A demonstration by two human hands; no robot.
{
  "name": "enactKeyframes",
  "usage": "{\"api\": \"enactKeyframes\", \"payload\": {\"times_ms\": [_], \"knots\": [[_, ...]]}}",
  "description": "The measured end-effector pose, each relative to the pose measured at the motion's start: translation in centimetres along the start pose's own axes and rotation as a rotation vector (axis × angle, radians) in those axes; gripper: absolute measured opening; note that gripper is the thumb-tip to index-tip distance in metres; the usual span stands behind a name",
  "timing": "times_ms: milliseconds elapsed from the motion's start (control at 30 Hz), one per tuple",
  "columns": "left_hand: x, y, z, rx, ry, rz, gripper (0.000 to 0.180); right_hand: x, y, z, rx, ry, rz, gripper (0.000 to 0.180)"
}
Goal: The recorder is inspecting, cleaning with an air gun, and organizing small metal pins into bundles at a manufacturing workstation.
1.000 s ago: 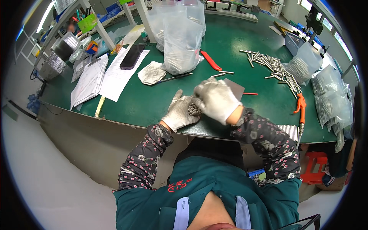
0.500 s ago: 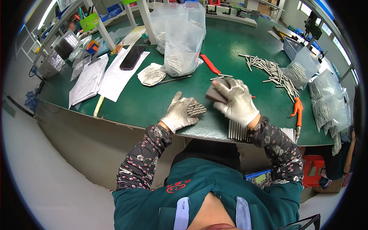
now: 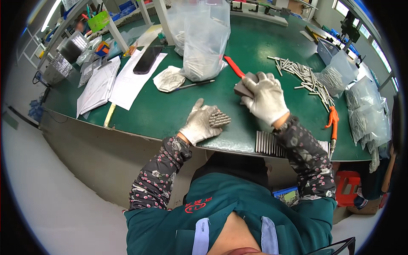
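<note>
My left hand (image 3: 198, 123), in a worn white glove, is closed around a bundle of short metal pins (image 3: 219, 119) whose ends stick out to the right. To its right and a little farther away, my gloved right hand (image 3: 267, 100) grips a grey-brown rectangular block (image 3: 243, 88), which looks like an abrasive block. The block is held above the green table, apart from the bundle. Beneath my right forearm lies a row of metal pins (image 3: 267, 143) side by side along the near edge, partly hidden by the sleeve.
Loose pins (image 3: 304, 76) are heaped at the right, with an orange air gun (image 3: 332, 121) nearer me. Filled plastic bags (image 3: 367, 110) line the right edge; another bag (image 3: 204, 51) stands mid-table. A red-handled tool (image 3: 233, 66), pen (image 3: 193, 85), white cloth (image 3: 168, 79) and phone (image 3: 147, 60) lie beyond my hands.
My right hand and the block have moved slightly farther from me and to the right, away from the bundle. My left hand stays nearly still, still holding the pins.
</note>
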State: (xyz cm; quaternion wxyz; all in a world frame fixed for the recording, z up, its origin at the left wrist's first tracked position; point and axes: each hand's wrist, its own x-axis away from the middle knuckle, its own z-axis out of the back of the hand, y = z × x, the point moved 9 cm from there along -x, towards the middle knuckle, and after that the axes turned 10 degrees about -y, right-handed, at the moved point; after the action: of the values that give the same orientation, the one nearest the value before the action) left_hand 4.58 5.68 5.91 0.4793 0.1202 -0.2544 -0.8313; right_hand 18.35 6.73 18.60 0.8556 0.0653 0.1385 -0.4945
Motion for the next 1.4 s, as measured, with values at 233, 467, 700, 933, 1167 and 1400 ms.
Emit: {"api": "enactKeyframes", "payload": {"times_ms": [233, 467, 700, 933, 1167, 1400], "knots": [[0.0, 1.2, 0.2, 0.069, -0.046, -0.013, 0.064, 0.9, -1.3, -0.5, -0.055, -0.024, 0.089, 0.037], [0.7, 1.5, 1.2, -0.077, 0.118, -0.069, 0.07, 1.0, -0.8, -0.9, 0.071, 0.033, 0.034, 0.033], [0.7, 2.4, 1.6, -0.012, 0.086, -0.071, 0.059, 2.0, -2.7, -1.1, -0.024, -0.048, 0.2, 0.032], [0.8, 0.7, 0.8, 0.045, 0.024, 0.079, 0.064, 2.7, -3.0, -2.4, -0.313, -0.145, 0.179, 0.039], [0.4, 1.9, 1.1, 0.074, -0.06, 0.073, 0.061, 3.2, 1.9, -2.7, 0.034, -0.189, -0.02, 0.044], [-0.1, 0.8, 0.0, 0.572, 0.098, -0.141, 0.049, 2.9, -3.0, -5.8, -0.897, -0.266, 0.02, 0.045]]}}
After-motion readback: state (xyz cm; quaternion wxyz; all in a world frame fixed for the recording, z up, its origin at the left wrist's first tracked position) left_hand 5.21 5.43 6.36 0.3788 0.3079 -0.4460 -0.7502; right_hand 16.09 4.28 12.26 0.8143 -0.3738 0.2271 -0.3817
